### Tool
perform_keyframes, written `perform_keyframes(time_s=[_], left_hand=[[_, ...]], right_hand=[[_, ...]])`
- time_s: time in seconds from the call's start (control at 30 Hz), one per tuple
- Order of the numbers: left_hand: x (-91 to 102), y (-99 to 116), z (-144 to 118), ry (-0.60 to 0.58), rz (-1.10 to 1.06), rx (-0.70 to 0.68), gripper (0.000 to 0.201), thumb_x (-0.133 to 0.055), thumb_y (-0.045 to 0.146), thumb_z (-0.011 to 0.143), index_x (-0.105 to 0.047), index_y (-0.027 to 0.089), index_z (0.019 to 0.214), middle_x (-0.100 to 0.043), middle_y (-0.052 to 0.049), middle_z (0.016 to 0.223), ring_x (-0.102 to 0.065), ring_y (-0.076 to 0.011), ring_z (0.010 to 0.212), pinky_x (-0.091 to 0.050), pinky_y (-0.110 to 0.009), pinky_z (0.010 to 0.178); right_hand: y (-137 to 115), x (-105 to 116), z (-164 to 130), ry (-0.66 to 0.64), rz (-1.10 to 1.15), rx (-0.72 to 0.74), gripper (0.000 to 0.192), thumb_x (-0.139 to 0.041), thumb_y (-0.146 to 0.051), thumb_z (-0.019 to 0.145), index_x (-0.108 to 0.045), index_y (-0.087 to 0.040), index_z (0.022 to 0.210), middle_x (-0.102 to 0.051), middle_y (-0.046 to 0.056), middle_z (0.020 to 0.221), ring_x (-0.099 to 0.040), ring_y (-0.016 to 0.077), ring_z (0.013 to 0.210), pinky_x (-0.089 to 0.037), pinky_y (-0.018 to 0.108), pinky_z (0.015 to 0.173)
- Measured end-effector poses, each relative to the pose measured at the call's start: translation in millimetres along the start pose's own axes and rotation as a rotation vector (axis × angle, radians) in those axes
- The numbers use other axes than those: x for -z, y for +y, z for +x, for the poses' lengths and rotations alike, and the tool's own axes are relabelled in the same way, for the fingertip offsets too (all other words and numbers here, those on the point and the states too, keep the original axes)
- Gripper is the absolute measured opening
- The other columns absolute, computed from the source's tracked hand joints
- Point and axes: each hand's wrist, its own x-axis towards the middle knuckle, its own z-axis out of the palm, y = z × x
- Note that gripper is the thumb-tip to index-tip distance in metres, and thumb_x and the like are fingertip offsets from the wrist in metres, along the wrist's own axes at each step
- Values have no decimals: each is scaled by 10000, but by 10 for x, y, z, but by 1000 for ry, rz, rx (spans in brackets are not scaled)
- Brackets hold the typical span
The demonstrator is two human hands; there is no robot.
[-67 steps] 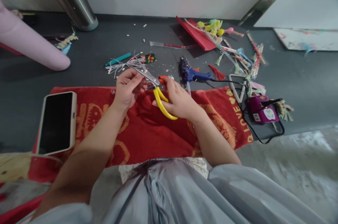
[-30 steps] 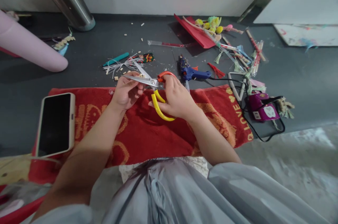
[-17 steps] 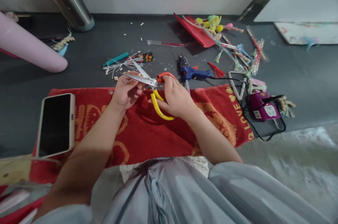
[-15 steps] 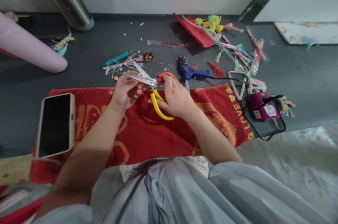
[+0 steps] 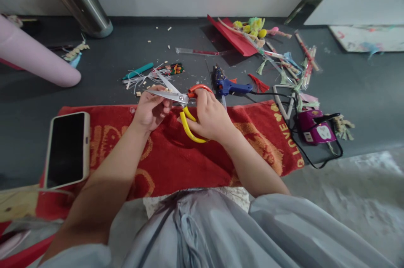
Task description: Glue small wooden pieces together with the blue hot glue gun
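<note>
My right hand point(image 5: 212, 114) grips the scissors point(image 5: 170, 94), which have one orange-red and one yellow handle. Their blades stand apart and point left, over the fingers of my left hand point(image 5: 151, 108). That hand is closed, fingertips pinched together beneath the lower blade; a small pale piece shows near them, too small to name. Both hands are above a red towel point(image 5: 189, 163) with orange lettering. Just beyond the left hand lie white strings point(image 5: 147, 78), a teal pen-like stick point(image 5: 138, 71) and tiny cream-coloured bits point(image 5: 138, 94).
A blue glue gun point(image 5: 232, 86) lies right of the scissors, its cord running to a purple box point(image 5: 316, 127). A phone point(image 5: 67, 150) rests on the towel's left end. Red paper point(image 5: 233, 38), wrapped sticks point(image 5: 307, 55) and tassels point(image 5: 259, 83) lie at the back right. A pink cylinder point(image 5: 38, 55) juts in from the left.
</note>
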Motion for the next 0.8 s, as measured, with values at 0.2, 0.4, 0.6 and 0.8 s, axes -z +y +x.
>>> perform_keyframes(time_s=[0.2,0.4,0.6,0.8], left_hand=[[3,21,-26,-29,-26,90,442,-917,381,459,-565,182,638,-510,55,448,-434,-35,361,-240,-123,291],[-22,39,-33,-52,-6,105,474,-929,398,445,-544,171,603,-500,58,445,-437,-24,364,-223,-114,282],[1,23,-21,-57,17,98,470,-923,419,457,-548,180,607,-486,53,458,-411,-22,374,-225,-121,286],[22,17,-14,-51,-26,121,485,-936,391,423,-542,180,613,-490,57,455,-403,-19,371,-250,-108,286]], right_hand=[[2,11,-4,23,-48,1,719,-390,-693,869,-440,-72,1227,-567,229,1160,-534,360,1105,-444,533,977],[9,14,0,4,-70,-2,757,-363,-709,870,-435,-47,1229,-548,253,1181,-514,382,1121,-441,553,972],[-2,1,7,-39,-85,-25,724,-371,-658,898,-421,-24,1244,-526,269,1213,-506,381,1163,-442,541,983],[6,-16,13,-27,-99,-21,733,-348,-667,901,-443,-18,1229,-535,274,1201,-519,373,1151,-442,522,993]])
